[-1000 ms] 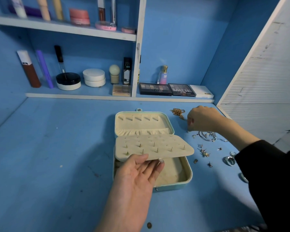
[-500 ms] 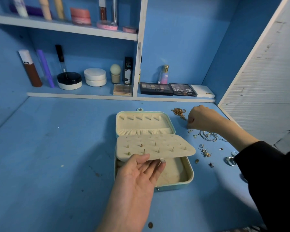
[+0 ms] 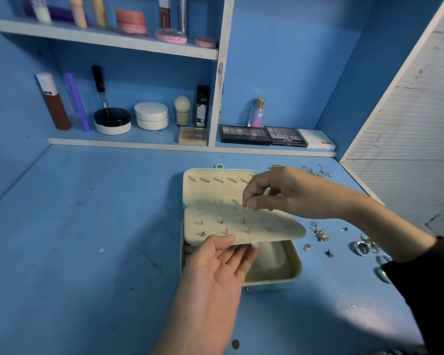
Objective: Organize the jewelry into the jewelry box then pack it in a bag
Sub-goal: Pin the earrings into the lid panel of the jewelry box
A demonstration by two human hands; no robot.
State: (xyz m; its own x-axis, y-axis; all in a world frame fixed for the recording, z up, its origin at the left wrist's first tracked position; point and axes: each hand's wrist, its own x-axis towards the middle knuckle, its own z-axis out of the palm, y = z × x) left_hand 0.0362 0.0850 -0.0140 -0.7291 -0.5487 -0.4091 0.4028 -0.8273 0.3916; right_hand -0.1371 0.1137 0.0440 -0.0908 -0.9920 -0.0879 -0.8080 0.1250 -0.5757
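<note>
Pinning a stud, head view: right-hand grip (image 3: 280, 193) pinches a tiny stud (image 3: 247, 207), barely visible, at the top row of the cream panel (image 3: 267, 226) hinged in the open jewelry box (image 3: 296, 274). Left-hand grip (image 3: 215, 267) is spread flat, palm up, propping the panel from below. Loose studs (image 3: 319, 234), rings (image 3: 360, 248) and a chain (image 3: 315, 171) lie on the bench (image 3: 87, 239) right of the box. Best bet: hold the panel steady, line the post up with a hole, push straight.

Lower shelf (image 3: 139, 143): brown tube (image 3: 53, 101), purple tube (image 3: 76, 101), black-lidded jar (image 3: 112, 120), white jar (image 3: 151, 116), perfume bottle (image 3: 258, 112), two eyeshadow palettes (image 3: 244, 134) | upper shelf (image 3: 100, 37): pink jar (image 3: 131, 21) | blue surface (image 3: 87, 226), near edge: small brown disc (image 3: 235, 343) | right: white slatted door (image 3: 408, 129)
</note>
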